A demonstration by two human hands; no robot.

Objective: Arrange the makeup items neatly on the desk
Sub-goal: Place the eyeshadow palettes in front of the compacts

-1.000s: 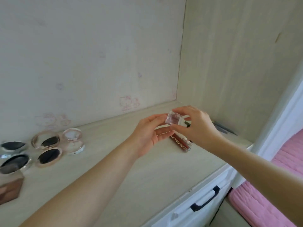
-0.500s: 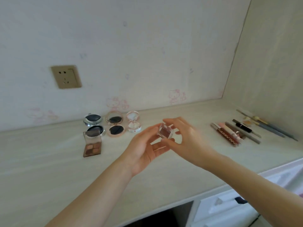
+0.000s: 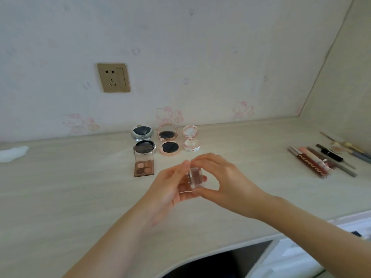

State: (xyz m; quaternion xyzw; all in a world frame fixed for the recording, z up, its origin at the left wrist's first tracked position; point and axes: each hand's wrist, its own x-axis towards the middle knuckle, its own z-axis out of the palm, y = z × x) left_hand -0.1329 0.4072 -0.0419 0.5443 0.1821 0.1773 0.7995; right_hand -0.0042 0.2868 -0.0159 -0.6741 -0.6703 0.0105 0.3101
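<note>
A: Desk point(image 3: 60, 187), then?
B: Both hands above it. Left hand point(image 3: 168, 189) and right hand point(image 3: 224, 183) pinch one small clear square case point(image 3: 195, 176), brownish pan inside, lid partly open.
A: Where?
B: Mid-air, near the open eyeshadow palette point(image 3: 144, 164).

Three round compacts are standing open in a row at the back of the counter point(image 3: 80, 197): a silver one point(image 3: 143, 137), a rose-gold one point(image 3: 168, 141) and a pale pink one point(image 3: 191, 141). One square eyeshadow palette point(image 3: 144, 164) is lying open in front of them. Two hands are sharing one small clear case point(image 3: 195, 176). At the right, several slim tubes and pencils point(image 3: 325, 159) are lying side by side; they are overlapping, so their exact number cannot be told. One wall socket point(image 3: 113, 77) is showing.
</note>
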